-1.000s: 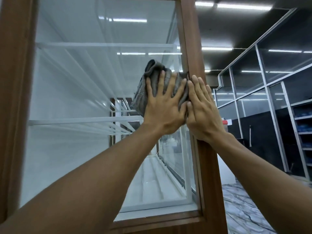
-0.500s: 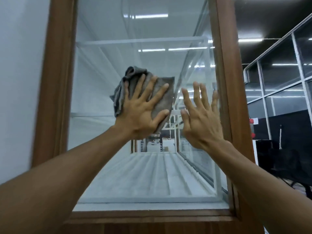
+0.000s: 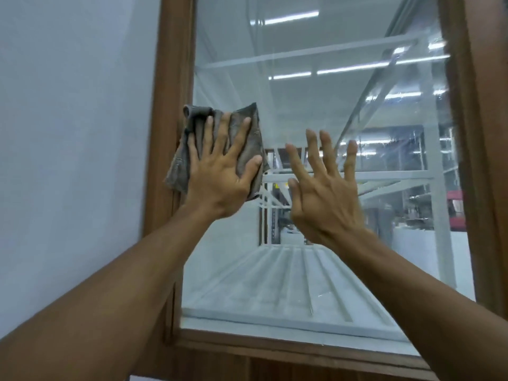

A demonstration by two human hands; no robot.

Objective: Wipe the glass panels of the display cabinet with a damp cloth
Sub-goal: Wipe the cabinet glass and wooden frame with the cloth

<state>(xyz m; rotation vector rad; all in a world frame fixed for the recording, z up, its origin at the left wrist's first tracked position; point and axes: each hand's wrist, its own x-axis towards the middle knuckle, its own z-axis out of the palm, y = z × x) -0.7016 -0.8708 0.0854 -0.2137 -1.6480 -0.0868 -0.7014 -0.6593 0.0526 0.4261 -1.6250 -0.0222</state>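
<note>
Where the cloth sits: flat under my left hand, pinned against the glass panel; its edge past the little finger laps onto the wooden frame.
Grip on the left: fingers spread and straight, pressing the cloth to the pane, not curled round it.
Right hand: bare, just off the left thumb, fingers splayed and straight, grasping nothing. I cannot tell whether the tips touch the glass.
Which way the work lies: nearly all the pane runs away past my left thumb, and above and below the fingertips. On the little-finger side there is only frame.
Long axis: the panel looks taller than wide, its top out of view, so I judge each pass across to be the short run.
Nearer hand: the left has the cloth. The right lies in the path of a thumbward sweep, so I reckon it must clear first.
Risk: a flat-palm hold alone may let the cloth bunch or slip.
</note>
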